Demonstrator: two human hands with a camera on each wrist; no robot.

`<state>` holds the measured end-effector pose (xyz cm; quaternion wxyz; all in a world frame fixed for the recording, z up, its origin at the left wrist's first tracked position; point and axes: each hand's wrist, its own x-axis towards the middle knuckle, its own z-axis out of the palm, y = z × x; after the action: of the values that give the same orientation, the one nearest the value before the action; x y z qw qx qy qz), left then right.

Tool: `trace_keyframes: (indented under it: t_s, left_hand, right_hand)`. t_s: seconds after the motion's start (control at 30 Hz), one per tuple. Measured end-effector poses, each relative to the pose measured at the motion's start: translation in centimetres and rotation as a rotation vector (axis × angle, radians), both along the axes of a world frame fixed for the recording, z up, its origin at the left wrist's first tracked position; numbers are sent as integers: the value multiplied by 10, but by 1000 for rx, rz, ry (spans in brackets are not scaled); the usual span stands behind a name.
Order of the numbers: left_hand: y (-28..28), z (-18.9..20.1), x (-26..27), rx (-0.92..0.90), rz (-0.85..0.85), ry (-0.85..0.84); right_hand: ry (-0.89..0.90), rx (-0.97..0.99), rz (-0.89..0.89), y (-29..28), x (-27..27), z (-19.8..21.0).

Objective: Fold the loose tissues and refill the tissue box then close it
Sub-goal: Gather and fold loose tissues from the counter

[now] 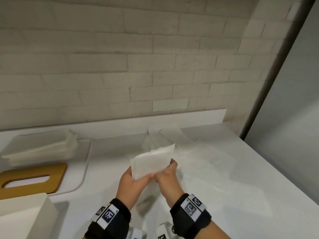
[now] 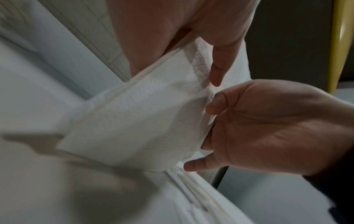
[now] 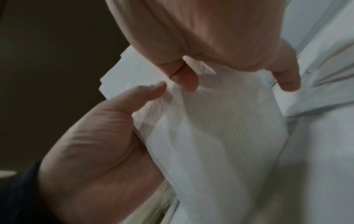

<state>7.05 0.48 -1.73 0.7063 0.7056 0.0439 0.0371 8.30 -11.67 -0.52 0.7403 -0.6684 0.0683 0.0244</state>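
Observation:
A folded white tissue (image 1: 151,161) is held up above the white counter, between both hands. My left hand (image 1: 136,176) grips its lower left edge, thumb on the face (image 2: 218,72). My right hand (image 1: 166,171) pinches the lower right edge, fingers curled onto the paper (image 3: 188,80). The tissue (image 2: 141,121) shows several layers along its folded edge. In the right wrist view the tissue (image 3: 214,128) hangs between the two hands. A white tissue box (image 1: 22,216) stands open at the bottom left. Its wooden lid (image 1: 34,187) with an oval slot lies flat beside it.
A stack of folded tissues (image 1: 44,149) rests at the far left near the backsplash. Loose unfolded tissues (image 1: 165,133) lie at the back and spread over the counter to the right (image 1: 207,161). A brick wall rises behind; the counter's edge runs down the right.

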Motion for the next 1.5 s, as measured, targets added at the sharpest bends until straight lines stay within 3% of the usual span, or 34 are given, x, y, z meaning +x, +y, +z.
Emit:
trace_keyframes:
  t_s: [0.17,0.33,0.43,0.7,0.9,1.07,1.23,1.43,1.5]
  left_hand:
    - [1,-1,5,46,-18,-13]
    - [11,11,2,-77,-28,-61]
    - [8,10,2,-75,-10,-54]
    - [17,29,-4,-176,24,-140]
    - [16,10,-5,-124,117,-21]
    - [19,19,-10,-151,169,-157]
    - [21,4,-8,-98,151,-68]
    - [26,3,-7,-74,139,-105]
    - [28,-3,-6,-52,97,-56]
  right_hand:
    - [-21,-57,55,16,0,0]
    - [-68,-96,155,7,1,7]
    - [-77,-223,280,15,-6,9]
    - [-150,-148,137,4,-2,7]
    - [7,-192,123,11,-5,-10]
    - [-83,-73,78,11,-7,-4]
    - [48,-259,190,16,-5,-20]
    - [-61,-243,182,13,-5,-18]
    - [-41,-336,237,16,-7,-25]
